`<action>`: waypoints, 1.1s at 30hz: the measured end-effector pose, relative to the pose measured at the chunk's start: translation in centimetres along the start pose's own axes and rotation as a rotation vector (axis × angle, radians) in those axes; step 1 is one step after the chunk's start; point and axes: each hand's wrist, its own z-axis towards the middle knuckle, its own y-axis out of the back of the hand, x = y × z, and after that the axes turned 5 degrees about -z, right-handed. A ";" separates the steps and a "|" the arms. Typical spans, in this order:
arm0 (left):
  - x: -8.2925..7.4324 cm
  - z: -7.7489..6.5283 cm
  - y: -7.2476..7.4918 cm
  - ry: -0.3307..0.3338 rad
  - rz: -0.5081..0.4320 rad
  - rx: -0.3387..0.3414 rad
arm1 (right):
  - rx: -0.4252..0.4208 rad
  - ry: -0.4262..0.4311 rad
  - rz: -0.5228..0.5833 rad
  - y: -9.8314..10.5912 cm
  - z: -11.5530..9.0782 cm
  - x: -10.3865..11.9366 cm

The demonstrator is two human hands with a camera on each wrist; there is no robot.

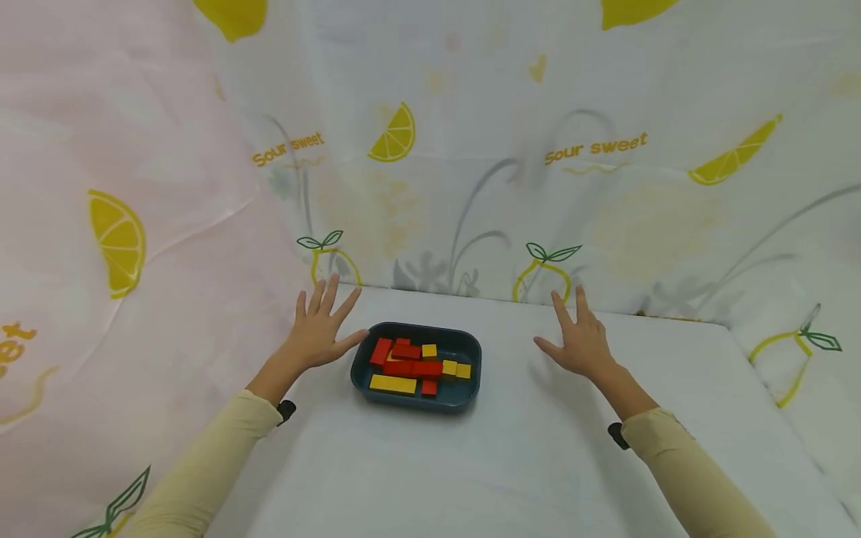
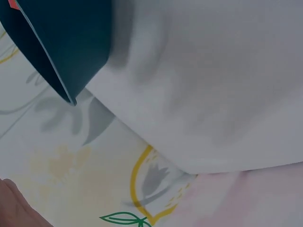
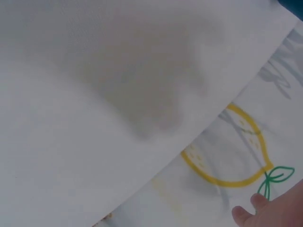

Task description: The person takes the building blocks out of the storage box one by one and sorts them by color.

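A dark blue tray (image 1: 417, 403) stands on the white table, with several red blocks (image 1: 398, 368) and yellow blocks (image 1: 393, 384) lying in it. To the tray's left, the left hand (image 1: 319, 334) is held with its fingers spread and nothing in them; its thumb appears close to the tray's rim. Farther off on the right side, the right hand (image 1: 580, 342) is also spread and holds nothing. The left wrist view shows the tray's outer wall (image 2: 71, 42) and part of the left hand (image 2: 19, 208). In the right wrist view, fingertips (image 3: 242, 215) show at the lower corner.
The white table (image 1: 430, 478) runs back to a hanging cloth (image 1: 464, 112) printed with lemons and lettering. More of this cloth hangs at the left and right sides. A dark band part (image 1: 286, 410) shows at the left wrist, another (image 1: 617, 436) at the right.
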 end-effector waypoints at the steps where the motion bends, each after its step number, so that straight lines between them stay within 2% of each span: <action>1: -0.1 0.0 -0.1 -0.005 -0.007 0.006 | -0.002 0.012 -0.005 -0.1 0.0 0.0; 4: -0.2 -0.2 -0.5 -0.012 -0.021 0.023 | 0.001 0.041 -0.021 -0.3 -0.3 -0.1; 11: -0.3 -0.5 -1.7 -0.004 -0.060 0.039 | 0.014 0.050 -0.051 -0.4 -0.7 -0.5; 15: -1.2 -1.0 -2.6 -0.076 -0.096 0.055 | 0.022 0.062 -0.038 -0.3 -0.5 -0.2; 18: -2.0 -1.1 -3.6 -0.120 -0.172 0.086 | 0.040 0.064 -0.046 -0.2 -0.3 0.1; 23: -2.6 -1.3 -5.4 -0.115 -0.321 0.144 | 0.062 0.047 -0.060 0.0 -0.3 0.0; 28: -2.7 -1.6 -6.3 -0.126 -0.393 0.199 | 0.070 0.045 -0.021 -0.2 -0.2 0.5; 33: -2.8 -1.4 -6.6 -0.125 -0.412 0.212 | 0.014 0.075 0.143 -0.2 0.3 2.4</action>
